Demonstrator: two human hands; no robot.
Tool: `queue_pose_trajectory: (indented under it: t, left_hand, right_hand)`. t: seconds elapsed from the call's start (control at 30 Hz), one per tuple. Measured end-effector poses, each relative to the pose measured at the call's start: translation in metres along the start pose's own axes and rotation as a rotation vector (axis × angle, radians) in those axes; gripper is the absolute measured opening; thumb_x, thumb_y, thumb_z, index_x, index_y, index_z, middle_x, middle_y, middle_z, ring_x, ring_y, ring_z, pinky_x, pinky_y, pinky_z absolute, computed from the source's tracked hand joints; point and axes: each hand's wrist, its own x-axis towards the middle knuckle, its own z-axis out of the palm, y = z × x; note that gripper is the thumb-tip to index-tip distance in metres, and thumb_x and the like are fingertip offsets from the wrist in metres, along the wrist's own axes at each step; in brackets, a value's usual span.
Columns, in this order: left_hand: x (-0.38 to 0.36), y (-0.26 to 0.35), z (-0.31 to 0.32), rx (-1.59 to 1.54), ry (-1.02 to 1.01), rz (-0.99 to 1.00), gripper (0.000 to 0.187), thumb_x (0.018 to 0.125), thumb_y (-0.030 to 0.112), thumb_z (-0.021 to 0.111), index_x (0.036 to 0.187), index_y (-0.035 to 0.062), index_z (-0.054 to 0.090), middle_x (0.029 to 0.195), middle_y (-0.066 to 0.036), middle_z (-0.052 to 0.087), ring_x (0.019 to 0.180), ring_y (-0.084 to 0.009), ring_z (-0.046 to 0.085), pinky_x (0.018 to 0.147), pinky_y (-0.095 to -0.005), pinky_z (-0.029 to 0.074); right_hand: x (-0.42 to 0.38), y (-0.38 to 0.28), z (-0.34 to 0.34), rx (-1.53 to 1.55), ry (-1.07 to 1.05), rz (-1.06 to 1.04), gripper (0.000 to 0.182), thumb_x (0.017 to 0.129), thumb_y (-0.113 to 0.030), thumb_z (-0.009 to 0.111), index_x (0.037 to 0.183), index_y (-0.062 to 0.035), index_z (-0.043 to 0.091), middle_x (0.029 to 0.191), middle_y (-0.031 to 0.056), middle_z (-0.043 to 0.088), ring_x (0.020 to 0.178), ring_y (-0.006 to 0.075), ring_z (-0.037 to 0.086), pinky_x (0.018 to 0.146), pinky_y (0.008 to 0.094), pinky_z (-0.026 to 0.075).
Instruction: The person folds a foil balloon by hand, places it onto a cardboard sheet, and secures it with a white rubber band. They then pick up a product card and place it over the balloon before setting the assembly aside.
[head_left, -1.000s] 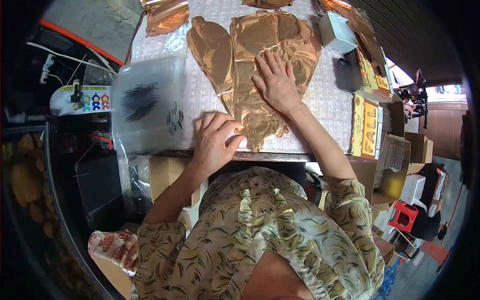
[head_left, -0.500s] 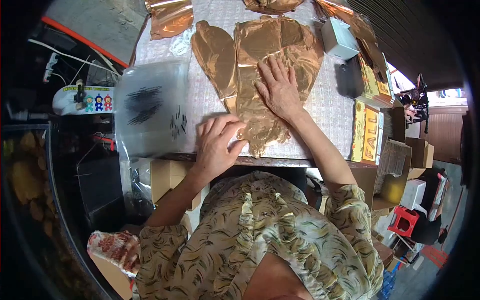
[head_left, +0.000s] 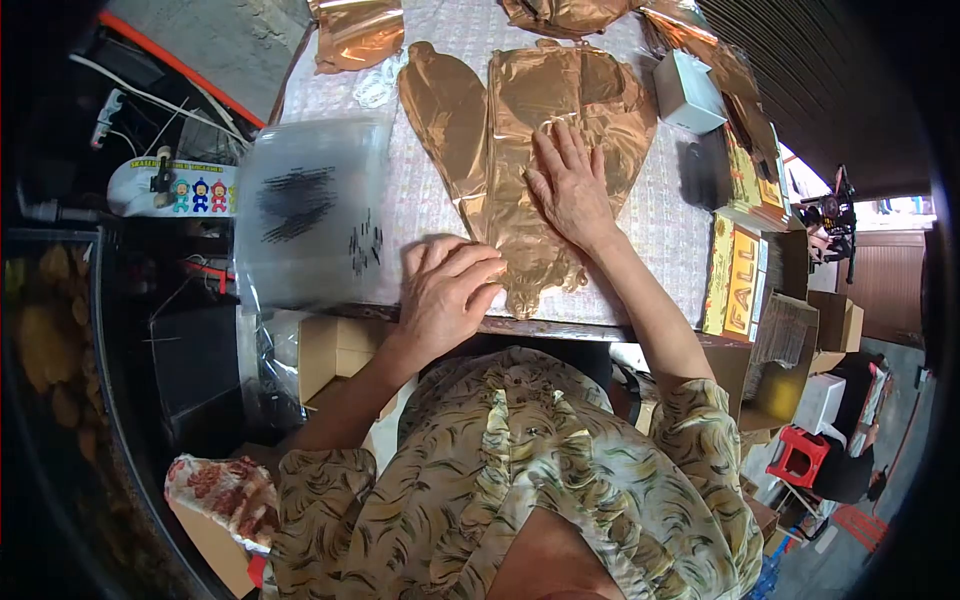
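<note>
A flat copper-coloured foil balloon [head_left: 535,85] lies on the cloth-covered table in front of me, its wrinkled narrow end near the front edge. My right hand [head_left: 578,200] rests palm down on its middle, fingers stretched out. At the lower left border of the foil is my left hand [head_left: 452,290], fingers curled and the thumb close to the index fingertip, pinching at the edge; the exact grip is partly hidden. Another foil piece [head_left: 445,120], long and tapering, lies just left of the balloon.
Clear plastic bags [head_left: 320,140] with black print are stacked at the left. More copper foil [head_left: 360,35] lies along the back. A white box [head_left: 690,92] and cartons marked FALL [head_left: 740,280] stand along the right edge. White string [head_left: 378,85] sits behind the bags.
The view has shifted slightly, so the table appears a little further right. My left thumb has drawn closer to the index fingertip at the foil's edge. The right hand stays flat on the balloon.
</note>
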Motion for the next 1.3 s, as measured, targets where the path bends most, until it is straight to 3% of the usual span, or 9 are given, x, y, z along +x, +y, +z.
queue_pose_trajectory:
  t: [0.43, 0.57, 0.67, 0.9, 1.03, 1.13, 1.2, 1.23, 1.3]
  left_hand:
    - [-0.001, -0.006, 0.002, -0.02, 0.002, 0.01, 0.027, 0.08, 0.017, 0.079, 0.107, 0.0117, 0.073, 0.114, 0.001, 0.068, 0.112, -0.0207, 0.057, 0.102, -0.0414, 0.036]
    - [0.009, -0.006, -0.003, -0.254, 0.161, -0.058, 0.032, 0.082, -0.001, 0.073, 0.114, 0.0006, 0.068, 0.12, -0.012, 0.064, 0.111, -0.0262, 0.062, 0.097, -0.039, 0.052]
    - [0.005, -0.037, 0.019, -0.601, 0.318, -0.337, 0.04, 0.092, -0.006, 0.064, 0.131, -0.0018, 0.056, 0.128, -0.017, 0.057, 0.112, -0.0234, 0.066, 0.089, -0.0296, 0.058]
    - [0.043, -0.049, 0.012, -1.183, 0.417, -0.671, 0.046, 0.103, 0.002, 0.053, 0.145, -0.0059, 0.036, 0.134, -0.018, 0.054, 0.113, -0.0278, 0.065, 0.098, -0.034, 0.055]
    - [0.065, -0.089, 0.019, -1.174, 0.335, -0.736, 0.043, 0.104, 0.004, 0.049, 0.145, -0.0082, 0.04, 0.13, -0.019, 0.06, 0.111, -0.0259, 0.066, 0.097, -0.0328, 0.054]
    - [0.089, -0.116, 0.025, -1.133, 0.104, -0.524, 0.038, 0.102, 0.004, 0.05, 0.139, -0.0073, 0.051, 0.125, -0.019, 0.066, 0.11, -0.0256, 0.067, 0.094, -0.0327, 0.054]
    - [0.107, -0.117, 0.029, -0.53, 0.177, -0.432, 0.034, 0.104, 0.004, 0.047, 0.135, -0.007, 0.057, 0.131, -0.017, 0.065, 0.119, -0.0236, 0.063, 0.102, -0.0332, 0.049]
    - [0.111, -0.112, 0.029, -0.53, 0.175, -0.428, 0.034, 0.104, 0.004, 0.047, 0.135, -0.007, 0.057, 0.131, -0.017, 0.065, 0.119, -0.0236, 0.063, 0.102, -0.0332, 0.049]
    - [0.125, -0.101, 0.029, -0.004, 0.294, -0.085, 0.032, 0.103, 0.004, 0.047, 0.13, -0.0047, 0.061, 0.132, -0.019, 0.064, 0.119, -0.0324, 0.064, 0.102, -0.0359, 0.05]
  right_hand:
    - [-0.001, -0.002, 0.003, -0.017, 0.0, 0.007, 0.061, 0.105, -0.042, 0.049, 0.157, -0.0124, 0.037, 0.163, 0.0196, 0.03, 0.153, 0.037, 0.025, 0.122, 0.0599, 0.018]
    - [-0.001, -0.003, 0.005, -0.037, 0.009, 0.009, 0.061, 0.105, -0.042, 0.049, 0.157, -0.0125, 0.037, 0.163, 0.0195, 0.03, 0.152, 0.0369, 0.025, 0.122, 0.0598, 0.018]
    - [-0.001, -0.003, 0.005, -0.044, 0.019, -0.001, 0.062, 0.104, -0.043, 0.049, 0.157, -0.0126, 0.037, 0.163, 0.0193, 0.031, 0.152, 0.0374, 0.026, 0.121, 0.0601, 0.019]
    - [-0.002, -0.002, 0.006, -0.041, 0.031, -0.018, 0.063, 0.104, -0.044, 0.049, 0.157, -0.0119, 0.037, 0.163, 0.0195, 0.03, 0.151, 0.0386, 0.027, 0.12, 0.0618, 0.02]
    - [-0.002, -0.001, 0.006, -0.051, 0.031, -0.033, 0.063, 0.103, -0.043, 0.05, 0.156, -0.011, 0.037, 0.162, 0.0199, 0.031, 0.151, 0.0384, 0.028, 0.12, 0.0619, 0.021]
    - [-0.003, -0.001, 0.008, -0.051, 0.045, -0.035, 0.063, 0.103, -0.043, 0.05, 0.156, -0.0109, 0.037, 0.162, 0.0202, 0.032, 0.15, 0.0377, 0.028, 0.119, 0.0619, 0.021]
    - [-0.002, -0.002, 0.006, -0.051, 0.042, -0.029, 0.064, 0.103, -0.043, 0.05, 0.156, -0.0106, 0.037, 0.162, 0.0202, 0.032, 0.15, 0.0374, 0.028, 0.119, 0.0619, 0.021]
    - [-0.002, -0.003, 0.005, -0.049, 0.032, -0.026, 0.064, 0.103, -0.043, 0.05, 0.156, -0.0103, 0.037, 0.162, 0.0201, 0.032, 0.151, 0.037, 0.028, 0.12, 0.0619, 0.021]
    - [-0.002, -0.004, 0.005, -0.057, 0.032, -0.019, 0.065, 0.103, -0.043, 0.05, 0.156, -0.01, 0.037, 0.162, 0.02, 0.032, 0.151, 0.0366, 0.027, 0.12, 0.0615, 0.021]
